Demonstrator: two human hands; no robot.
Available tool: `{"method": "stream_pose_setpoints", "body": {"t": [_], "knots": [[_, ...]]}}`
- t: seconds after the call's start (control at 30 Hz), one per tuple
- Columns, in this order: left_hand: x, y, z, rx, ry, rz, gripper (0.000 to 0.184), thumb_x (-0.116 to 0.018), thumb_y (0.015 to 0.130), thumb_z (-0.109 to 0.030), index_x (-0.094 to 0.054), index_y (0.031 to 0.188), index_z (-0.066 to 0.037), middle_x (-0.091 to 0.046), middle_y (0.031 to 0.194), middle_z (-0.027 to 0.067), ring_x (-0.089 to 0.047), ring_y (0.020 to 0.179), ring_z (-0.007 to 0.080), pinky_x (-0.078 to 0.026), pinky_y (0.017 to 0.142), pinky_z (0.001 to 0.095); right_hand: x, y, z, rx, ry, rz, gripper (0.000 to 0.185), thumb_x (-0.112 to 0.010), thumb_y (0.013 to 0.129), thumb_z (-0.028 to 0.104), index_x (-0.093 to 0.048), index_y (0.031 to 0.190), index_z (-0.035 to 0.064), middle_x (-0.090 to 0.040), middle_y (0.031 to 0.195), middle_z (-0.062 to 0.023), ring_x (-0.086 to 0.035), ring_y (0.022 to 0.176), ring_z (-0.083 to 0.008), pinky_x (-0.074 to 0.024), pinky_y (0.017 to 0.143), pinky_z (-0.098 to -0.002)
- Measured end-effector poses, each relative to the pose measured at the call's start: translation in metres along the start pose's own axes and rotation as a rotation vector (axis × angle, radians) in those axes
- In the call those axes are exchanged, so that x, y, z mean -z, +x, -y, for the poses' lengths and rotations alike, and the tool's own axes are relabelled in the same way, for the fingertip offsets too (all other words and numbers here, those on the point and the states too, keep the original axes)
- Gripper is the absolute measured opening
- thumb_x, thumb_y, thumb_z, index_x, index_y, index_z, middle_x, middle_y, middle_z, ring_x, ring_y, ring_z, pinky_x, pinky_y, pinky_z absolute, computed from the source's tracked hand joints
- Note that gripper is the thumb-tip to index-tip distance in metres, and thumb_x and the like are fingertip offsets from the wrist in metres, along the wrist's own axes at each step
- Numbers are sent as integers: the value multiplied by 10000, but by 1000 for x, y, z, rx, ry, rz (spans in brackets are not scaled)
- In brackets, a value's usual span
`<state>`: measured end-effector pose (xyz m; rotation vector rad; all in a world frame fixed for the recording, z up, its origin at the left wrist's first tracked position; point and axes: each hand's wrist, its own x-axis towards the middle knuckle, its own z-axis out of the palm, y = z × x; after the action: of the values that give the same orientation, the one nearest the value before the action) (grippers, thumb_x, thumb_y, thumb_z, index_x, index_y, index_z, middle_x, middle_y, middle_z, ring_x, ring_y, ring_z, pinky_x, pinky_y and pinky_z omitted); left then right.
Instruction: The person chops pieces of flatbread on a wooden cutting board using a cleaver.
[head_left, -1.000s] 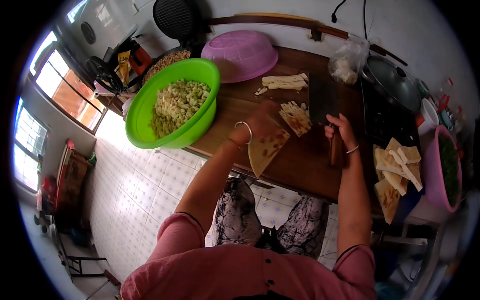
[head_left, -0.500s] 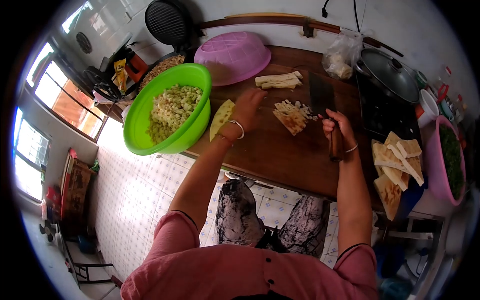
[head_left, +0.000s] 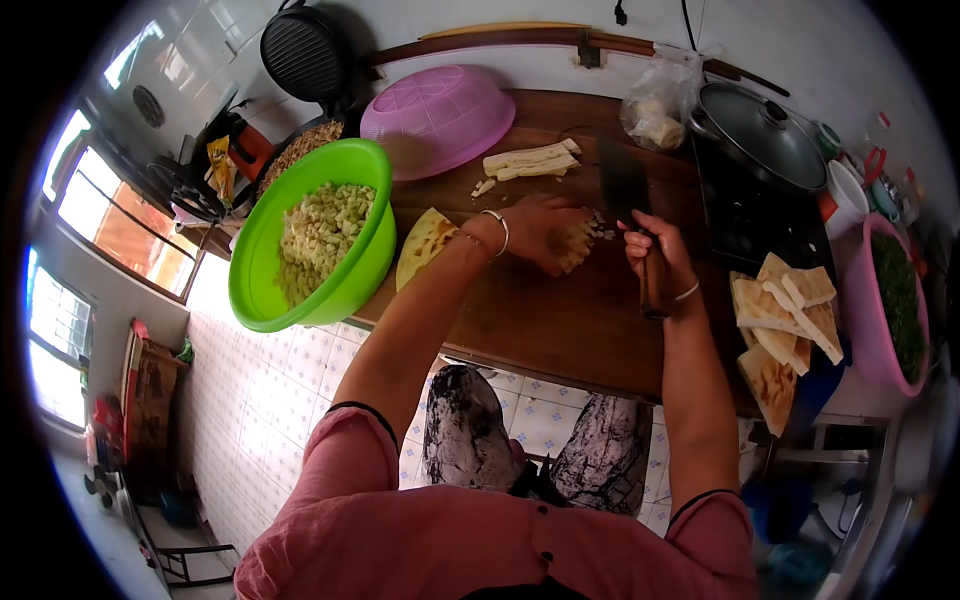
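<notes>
My left hand (head_left: 540,230) rests over a partly cut piece of browned flatbread (head_left: 572,248) on the dark wooden board (head_left: 520,310), its fingers bent around the bread. My right hand (head_left: 658,252) is closed on the wooden handle of a cleaver (head_left: 622,175), whose wide dark blade points away from me, just right of the bread crumbs. Another flatbread wedge (head_left: 424,246) lies under my left forearm, beside the green basin (head_left: 378,255) of chopped pale green pieces. Pale bread strips (head_left: 532,160) lie farther back.
A pink colander (head_left: 440,115) sits upside down at the back. On the right are a bag (head_left: 660,105), a lidded pan (head_left: 762,135) on a black stove, stacked flatbread (head_left: 785,320) and a pink basin (head_left: 860,300) of greens. A ridged black griddle (head_left: 303,58) stands back left.
The flatbread wedge has been moved left, beside the green basin. My left hand has let go of it and moved right onto the partly cut piece. My right hand keeps the cleaver.
</notes>
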<state>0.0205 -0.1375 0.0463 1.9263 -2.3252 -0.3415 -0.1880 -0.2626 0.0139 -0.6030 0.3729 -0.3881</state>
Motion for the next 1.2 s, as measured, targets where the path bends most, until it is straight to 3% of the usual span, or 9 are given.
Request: {"method": "stream_pose_setpoints", "body": {"t": [0.1,0.27,0.37,0.57,0.8,0.9,0.97,1.07,1.2], "knots": [[-11,-1,6,-97,-68,-107,892,-789,573,-364,-411,1352,-149,-417,1333,144,-378,1219,360,-307,1036,424,2,1,1,-17,-24,15,277,-536,903,240,-551,971,-29,-424,556,52,-414,490,-58,-342,440,-184],[-44,-17,-16,95,-56,-519,803,-790,583,-415,-504,1263,-97,-509,1199,145,-466,1072,346,-396,929,408,4,1,3,-59,-38,18,273,-546,896,248,-547,961,-17,-426,553,47,-418,489,-60,-349,439,-186],[-49,-26,-54,415,-2,-573,813,-786,588,-437,-497,1262,-88,-534,1157,137,-477,1035,350,-416,889,418,5,3,4,-107,-19,44,263,-545,897,232,-539,953,-25,-427,549,37,-420,486,-61,-350,437,-181],[-46,-32,-94,622,-17,-512,881,-780,608,-458,-423,1323,-86,-526,1172,171,-472,1061,364,-417,891,431,4,2,4,-69,13,56,263,-544,899,197,-535,939,-62,-430,548,26,-411,480,-65,-362,446,-179],[-26,-54,-74,518,-90,-412,899,-771,637,-471,-393,1357,-89,-511,1222,197,-475,1125,360,-388,970,416,-1,1,3,-64,-19,24,282,-533,918,240,-514,975,-35,-412,540,61,-410,472,-35,-317,398,-173],[-19,-48,-55,439,-161,-423,751,-722,741,-404,-415,1342,-76,-523,1230,183,-507,1125,295,-402,964,373,-2,-2,5,-59,-27,37,279,-529,916,218,-526,955,-58,-425,550,37,-411,483,-49,-343,429,-183],[-29,-38,-31,308,-695,-561,578,-643,832,-331,-461,1296,-39,-542,1220,188,-525,1115,297,-416,950,352,-2,-3,6,-48,-11,48,275,-528,914,183,-532,933,-92,-440,560,4,-408,491,-66,-377,466,-189],[-31,-18,3,101,-589,-533,418,-567,905,-249,-499,1264,-46,-569,1204,136,-551,1063,196,-445,880,328,-3,-4,7,-93,7,44,273,-528,912,195,-536,932,-77,-437,556,8,-409,490,-68,-376,460,-189],[-20,6,3,100,-733,-406,417,-624,863,-264,-543,1211,-49,-588,1133,153,-569,1018,242,-447,872,338,-4,-5,8,-70,-22,39,260,-528,910,197,-541,930,-62,-438,554,10,-412,489,-68,-378,452,-191]]}}
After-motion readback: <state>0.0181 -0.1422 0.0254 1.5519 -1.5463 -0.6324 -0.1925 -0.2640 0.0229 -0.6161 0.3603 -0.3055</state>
